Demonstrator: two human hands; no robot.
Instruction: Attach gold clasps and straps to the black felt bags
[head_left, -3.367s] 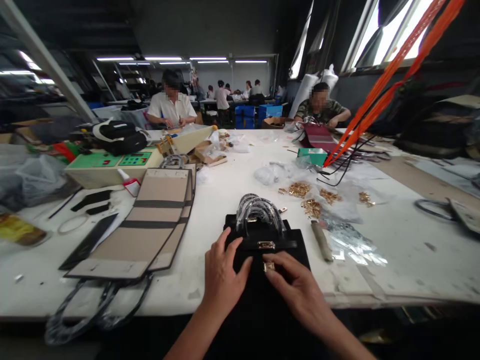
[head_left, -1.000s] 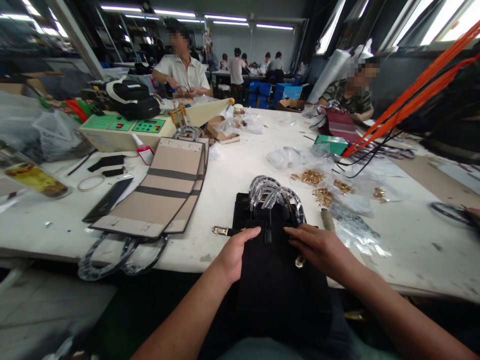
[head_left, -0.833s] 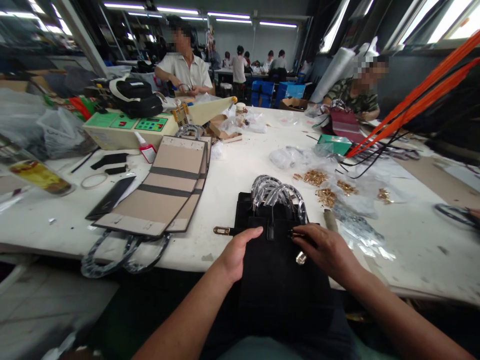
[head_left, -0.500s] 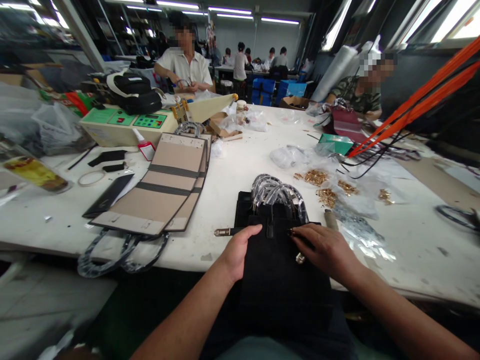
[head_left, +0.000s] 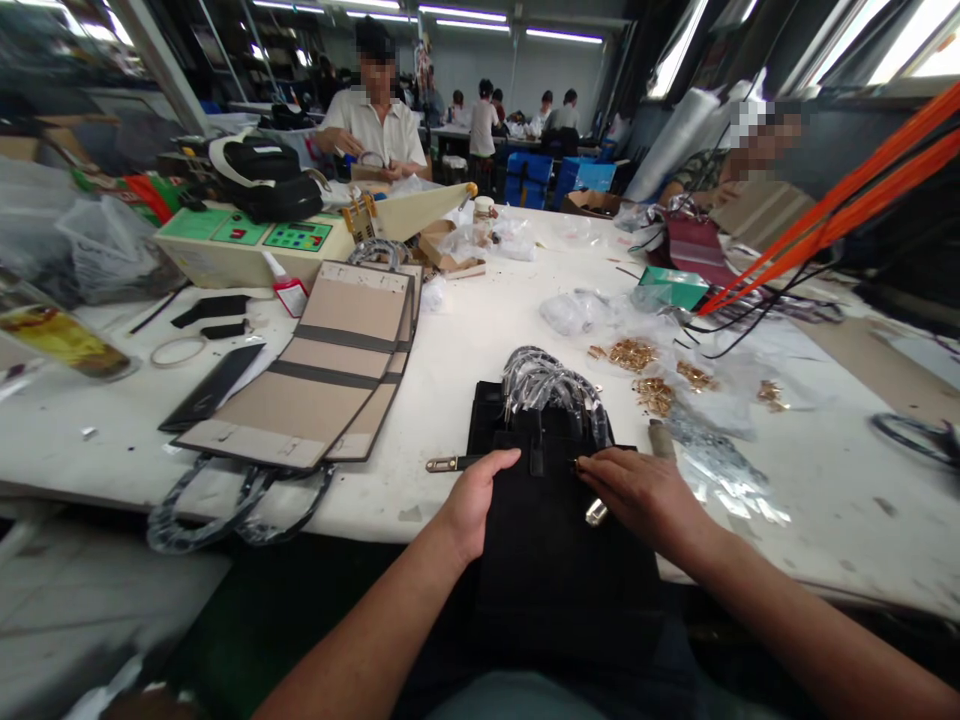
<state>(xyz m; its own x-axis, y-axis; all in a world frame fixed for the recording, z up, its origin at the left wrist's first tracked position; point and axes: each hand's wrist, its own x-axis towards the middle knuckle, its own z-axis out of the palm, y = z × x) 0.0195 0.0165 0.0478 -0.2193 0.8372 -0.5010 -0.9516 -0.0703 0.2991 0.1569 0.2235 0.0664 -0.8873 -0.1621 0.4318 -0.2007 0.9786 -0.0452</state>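
A black handbag (head_left: 555, 560) lies against the table edge and over my lap, its plastic-wrapped handles (head_left: 551, 375) pointing away from me. My left hand (head_left: 476, 500) grips the bag's left edge, thumb flat on the front and the other fingers hidden underneath. Beside that thumb, a strap with a gold metal end (head_left: 442, 464) sticks out to the left. My right hand (head_left: 637, 495) presses its fingertips together on the bag's upper right front, around something too small to make out. Below those fingers shows a shiny metal piece (head_left: 596, 513), partly covered by the hand.
Flat beige-lined bag pieces (head_left: 330, 370) with wrapped handles overhang the table at left. Gold hardware (head_left: 631, 354) lies in piles on plastic at right. A red-labelled bottle (head_left: 288, 290) stands near a green-panelled machine (head_left: 247, 240). Orange straps (head_left: 832, 220) hang at right; co-workers sit across the table.
My right hand's fingers have closed in and shifted slightly left, and the metal piece below them is tilted differently. The co-worker at right now has a brown panel raised.
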